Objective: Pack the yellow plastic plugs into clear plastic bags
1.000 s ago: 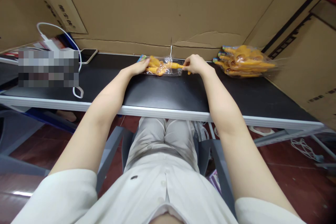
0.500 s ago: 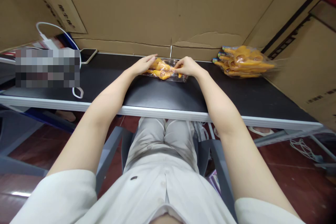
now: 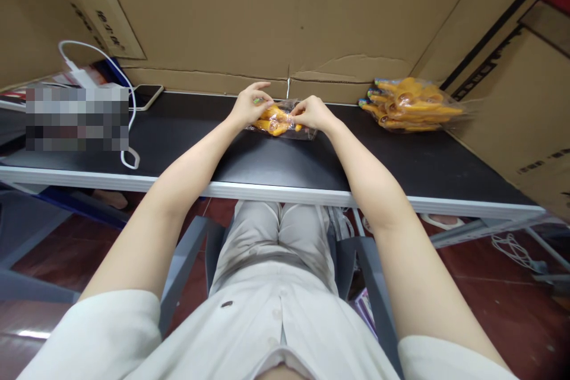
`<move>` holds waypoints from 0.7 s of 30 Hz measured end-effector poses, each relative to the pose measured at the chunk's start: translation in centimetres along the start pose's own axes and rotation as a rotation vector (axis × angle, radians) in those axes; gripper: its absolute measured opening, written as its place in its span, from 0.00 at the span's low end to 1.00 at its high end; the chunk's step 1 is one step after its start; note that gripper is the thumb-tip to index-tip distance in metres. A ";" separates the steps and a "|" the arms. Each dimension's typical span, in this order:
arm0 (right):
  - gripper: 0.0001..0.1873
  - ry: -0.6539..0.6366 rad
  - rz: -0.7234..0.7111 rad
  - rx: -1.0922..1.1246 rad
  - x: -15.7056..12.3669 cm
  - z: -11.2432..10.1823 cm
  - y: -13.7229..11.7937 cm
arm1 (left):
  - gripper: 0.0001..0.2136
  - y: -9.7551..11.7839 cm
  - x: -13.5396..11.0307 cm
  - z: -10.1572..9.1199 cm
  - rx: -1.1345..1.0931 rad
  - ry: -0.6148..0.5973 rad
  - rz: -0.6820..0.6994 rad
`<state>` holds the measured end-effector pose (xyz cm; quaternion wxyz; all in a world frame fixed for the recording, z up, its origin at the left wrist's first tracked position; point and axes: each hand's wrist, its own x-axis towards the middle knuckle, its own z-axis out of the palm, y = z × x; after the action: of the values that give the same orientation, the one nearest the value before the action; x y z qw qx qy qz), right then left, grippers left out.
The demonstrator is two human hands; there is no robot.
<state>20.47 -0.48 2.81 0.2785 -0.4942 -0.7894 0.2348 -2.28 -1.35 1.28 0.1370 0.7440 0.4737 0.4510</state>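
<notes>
A clear plastic bag of orange toys (image 3: pixel 279 122) lies on the black table (image 3: pixel 276 160) near the cardboard wall. My left hand (image 3: pixel 248 105) pinches the bag's left end, fingers curled on it. The bag's right end is gripped by my right hand (image 3: pixel 312 113), fingers closed. Both forearms reach straight out over the table's front edge.
A pile of the same orange bagged toys (image 3: pixel 412 104) sits at the table's back right. A phone (image 3: pixel 146 95) and a white cable (image 3: pixel 127 130) lie at the back left. Cardboard sheets (image 3: pixel 285 18) wall in the table behind and to the right.
Both hands have drawn closer together on the bag and pulled it slightly nearer. The left hand went from lying flat at the bag's end to pinching it.
</notes>
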 end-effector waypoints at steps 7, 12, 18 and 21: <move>0.12 -0.065 0.021 0.353 -0.6 1.3 -1.1 | 0.15 3.2 -1.2 -0.9 0.009 -0.055 -0.102; 0.10 -0.068 0.076 0.503 -1.3 1.1 -2.0 | 0.18 1.7 -0.7 -2.2 0.084 0.065 -0.128; 0.11 -0.124 0.137 0.500 -1.5 1.4 -2.3 | 0.33 -2.1 -0.3 -2.5 0.129 -0.072 -0.310; 0.14 -0.106 0.137 0.468 -1.1 1.6 -1.9 | 0.32 -2.8 -0.4 -1.8 0.075 -0.117 -0.365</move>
<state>18.48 -2.38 2.64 0.3268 -0.4554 -0.6919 0.4552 -5.41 -0.65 0.34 0.2161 0.6751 0.6083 0.3569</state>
